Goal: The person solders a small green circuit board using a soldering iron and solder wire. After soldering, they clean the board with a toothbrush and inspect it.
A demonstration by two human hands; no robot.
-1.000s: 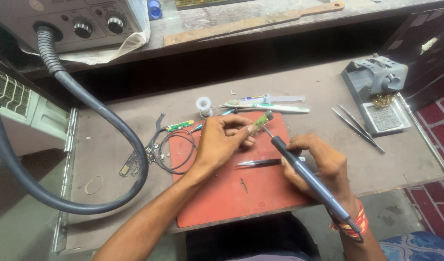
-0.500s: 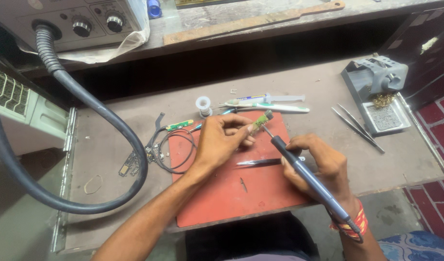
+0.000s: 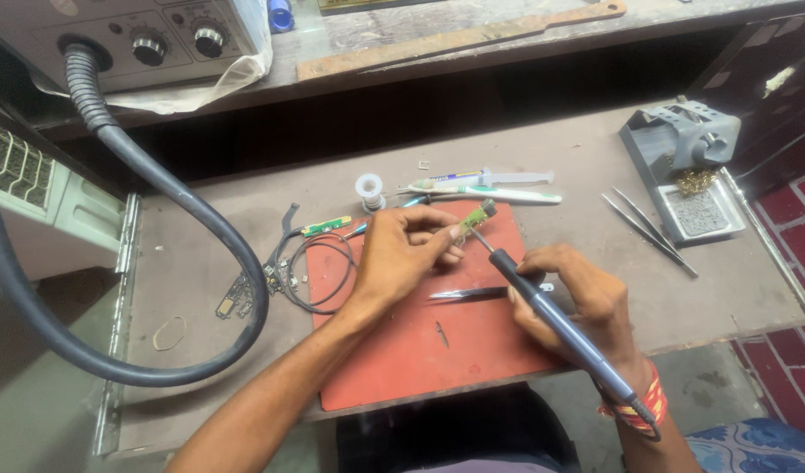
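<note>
Two hands at work over the red rubber mat (image 3: 402, 359) that lies at the near edge of the worn grey bench (image 3: 586, 228).

We note the left hand (image 3: 400, 254) closed in a pinch on a small green circuit board (image 3: 478, 216), held tilted just above the mat's far edge. The right hand (image 3: 570, 293) is wrapped pen-style around a dark-handled soldering iron (image 3: 555, 324); its metal tip meets the lower end of the board. We cannot tell whether solder is flowing at the contact: too small to see.

Other items logged:
- steel tweezers (image 3: 469, 293) lying flat on the mat, just beside the right hand
- small spool of solder wire (image 3: 369, 190) past the mat's far-left corner
- clear syringe (image 3: 499, 179) and a white-and-green pen-shaped tool (image 3: 507, 195) side by side beyond the mat's far edge
- second narrow green board strip (image 3: 326, 226) and a loop of thin black cable (image 3: 319, 271) off the mat's left edge, with small loose parts near them
- grey iron stand with brass wool (image 3: 691, 158) toward the bench's right edge; a second pair of tweezers (image 3: 647, 228) beside it
- thick black corrugated hose (image 3: 157, 289) curving across the bench's left side from the beige control unit (image 3: 148, 39) on the shelf behind

Progress, as we judge it: tools are laid out, the board is in hand, and the iron is applied, so the joint work itself reads as under way, not finished. The loose strip, cable and parts at the left lie untouched, suggesting assembly remains.
</note>
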